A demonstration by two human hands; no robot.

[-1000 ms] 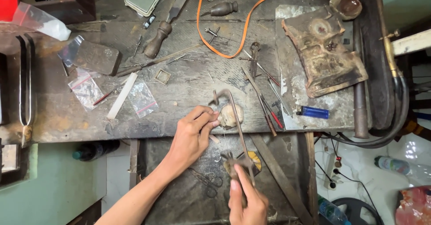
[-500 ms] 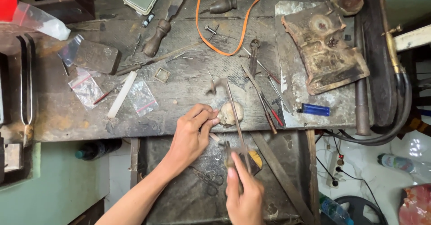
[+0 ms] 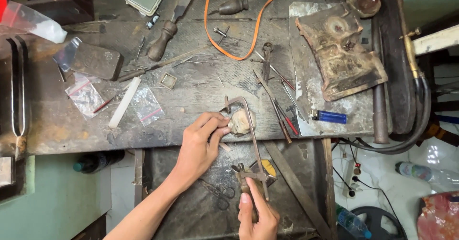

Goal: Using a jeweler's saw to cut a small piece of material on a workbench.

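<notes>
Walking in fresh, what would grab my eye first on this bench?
Probably the two hands at the bench's near edge: the left hand pinches a small pale lump there, while the right hand grips the handle of a small frame saw reaching up to it. Next, the bright orange cord looping across the cluttered workbench top, and a blue lighter at right.

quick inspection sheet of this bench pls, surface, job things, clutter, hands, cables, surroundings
surface: worn, scratched dark workbench, dusty.
job's things: a frame saw lies across a pale lump at the bench edge.
clutter: wooden-handled file, small plastic bags, pliers, blue lighter, charred block.
hands: left hand pinches at the pale lump; right hand grips the saw handle.
cables: orange cord loops over the bench; dark hose at the right.
surroundings: plastic bottles on a pale floor.
</notes>
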